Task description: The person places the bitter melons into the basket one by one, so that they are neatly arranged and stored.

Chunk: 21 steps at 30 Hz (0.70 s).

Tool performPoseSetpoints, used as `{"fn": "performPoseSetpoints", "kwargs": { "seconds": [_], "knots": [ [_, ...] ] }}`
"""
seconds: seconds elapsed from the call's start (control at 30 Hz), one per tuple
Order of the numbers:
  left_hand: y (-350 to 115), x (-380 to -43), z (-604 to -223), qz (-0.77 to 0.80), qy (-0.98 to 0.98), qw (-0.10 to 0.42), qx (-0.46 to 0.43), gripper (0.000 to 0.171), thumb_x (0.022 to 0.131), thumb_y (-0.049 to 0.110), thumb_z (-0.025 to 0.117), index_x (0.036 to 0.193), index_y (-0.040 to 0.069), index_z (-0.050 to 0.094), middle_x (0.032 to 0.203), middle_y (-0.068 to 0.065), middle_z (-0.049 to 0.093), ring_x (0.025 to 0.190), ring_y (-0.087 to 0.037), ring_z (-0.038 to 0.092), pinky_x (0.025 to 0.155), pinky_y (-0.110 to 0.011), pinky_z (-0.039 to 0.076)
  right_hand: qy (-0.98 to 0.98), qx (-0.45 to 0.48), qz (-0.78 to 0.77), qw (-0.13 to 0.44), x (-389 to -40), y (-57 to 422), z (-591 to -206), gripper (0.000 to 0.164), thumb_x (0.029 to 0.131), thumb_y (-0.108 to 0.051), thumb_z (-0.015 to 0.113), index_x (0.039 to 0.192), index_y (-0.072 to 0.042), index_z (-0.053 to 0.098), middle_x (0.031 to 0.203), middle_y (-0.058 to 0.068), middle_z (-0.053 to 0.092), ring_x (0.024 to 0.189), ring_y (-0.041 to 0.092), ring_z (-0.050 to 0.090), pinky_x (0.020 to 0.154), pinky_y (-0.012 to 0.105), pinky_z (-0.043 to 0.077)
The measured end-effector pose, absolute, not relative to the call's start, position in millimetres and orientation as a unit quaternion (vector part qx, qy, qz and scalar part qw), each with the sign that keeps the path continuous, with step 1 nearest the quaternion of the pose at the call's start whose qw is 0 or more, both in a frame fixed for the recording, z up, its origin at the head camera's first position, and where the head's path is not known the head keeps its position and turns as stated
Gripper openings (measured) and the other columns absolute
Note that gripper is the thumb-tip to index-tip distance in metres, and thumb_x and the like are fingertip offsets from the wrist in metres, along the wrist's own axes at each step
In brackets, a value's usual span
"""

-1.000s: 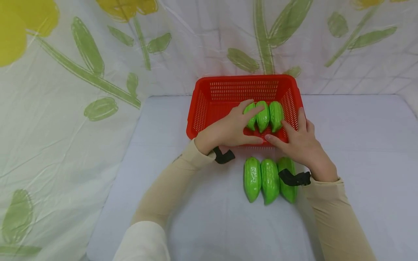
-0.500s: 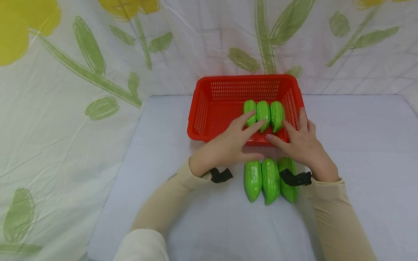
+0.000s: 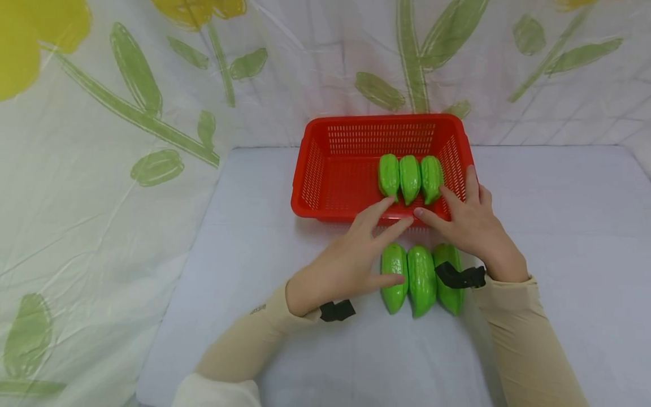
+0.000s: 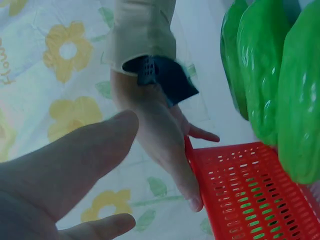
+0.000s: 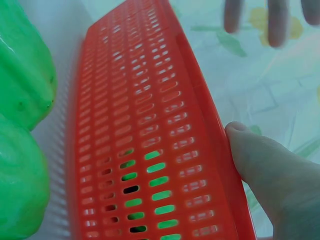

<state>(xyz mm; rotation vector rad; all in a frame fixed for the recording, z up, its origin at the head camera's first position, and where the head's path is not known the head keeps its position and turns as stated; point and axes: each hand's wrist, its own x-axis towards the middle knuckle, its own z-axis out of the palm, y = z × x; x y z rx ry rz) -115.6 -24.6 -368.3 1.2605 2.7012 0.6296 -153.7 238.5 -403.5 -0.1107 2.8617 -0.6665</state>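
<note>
Three glossy green ridged fruits with pointed tips (image 3: 409,180) lie side by side in the right half of a red slotted basket (image 3: 333,213). In front of it, three longer green fruits (image 3: 421,281) form a row on the table. My left hand (image 3: 346,257) is spread above the table, its thumb overlapping the leftmost fruit of that row in the head view and its fingertips near the basket's front rim. At the basket's front right corner rests my right hand (image 3: 470,226), its thumb along the front rim (image 5: 240,190). Nothing is pinched between the left hand's fingers.
A pale cloth covers the table (image 3: 244,226), and a curtain (image 3: 315,62) with printed flowers hangs behind the basket. Each wrist carries a black strap piece, the right one (image 3: 460,276) overlapping the rightmost front fruit.
My left hand has drawn back out of the basket toward the lower left, over the table. The three fruits in the basket are uncovered. My right hand stays at the corner.
</note>
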Motion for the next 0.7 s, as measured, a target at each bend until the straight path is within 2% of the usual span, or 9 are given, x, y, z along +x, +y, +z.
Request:
{"fn": "performPoseSetpoints", "kwargs": {
  "seconds": [0.13, 0.37, 0.53, 0.7],
  "knots": [
    [-28.2, -103.8, -375.5, 0.211, 0.886, 0.049, 0.41, 0.09, 0.086, 0.041, 0.085, 0.16, 0.016, 0.041, 0.168, -0.012, 0.024, 0.153, -0.028, 0.032, 0.1, -0.033, 0.057, 0.967, -0.036, -0.23, 0.104, -153.2, 238.9, -402.9, 0.099, 0.1, -0.069, 0.047, 0.162, 0.004, 0.023, 0.166, 0.027, -0.031, 0.147, 0.066, 0.001, 0.095, 0.084, 0.039],
    [-28.8, -99.1, -388.5, 0.205, 0.886, 0.056, 0.412, 0.086, 0.088, 0.043, 0.083, 0.159, 0.016, 0.042, 0.168, -0.011, 0.023, 0.151, -0.029, 0.034, 0.087, -0.029, 0.061, 0.965, -0.035, -0.236, 0.103, -152.6, 239.8, -402.8, 0.1, 0.1, -0.069, 0.047, 0.163, 0.003, 0.02, 0.166, 0.026, -0.032, 0.147, 0.066, 0.001, 0.095, 0.085, 0.038],
    [-27.2, -101.1, -395.2, 0.202, 0.886, 0.072, 0.41, 0.086, 0.089, 0.045, 0.082, 0.159, 0.017, 0.042, 0.167, -0.011, 0.024, 0.15, -0.029, 0.036, 0.082, -0.027, 0.061, 0.963, -0.036, -0.247, 0.106, -153.5, 240.7, -403.7, 0.098, 0.1, -0.069, 0.048, 0.166, -0.002, 0.017, 0.167, 0.026, -0.031, 0.147, 0.066, 0.001, 0.095, 0.086, 0.036],
    [-24.1, -103.5, -404.6, 0.202, 0.886, 0.083, 0.41, 0.086, 0.089, 0.049, 0.08, 0.159, 0.019, 0.041, 0.166, -0.01, 0.026, 0.148, -0.03, 0.039, 0.081, -0.032, 0.062, 0.96, -0.035, -0.257, 0.107, -154.3, 241.5, -403.5, 0.098, 0.099, -0.068, 0.049, 0.168, -0.01, 0.011, 0.167, 0.024, -0.031, 0.147, 0.066, 0.002, 0.093, 0.088, 0.036]
  ]
}}
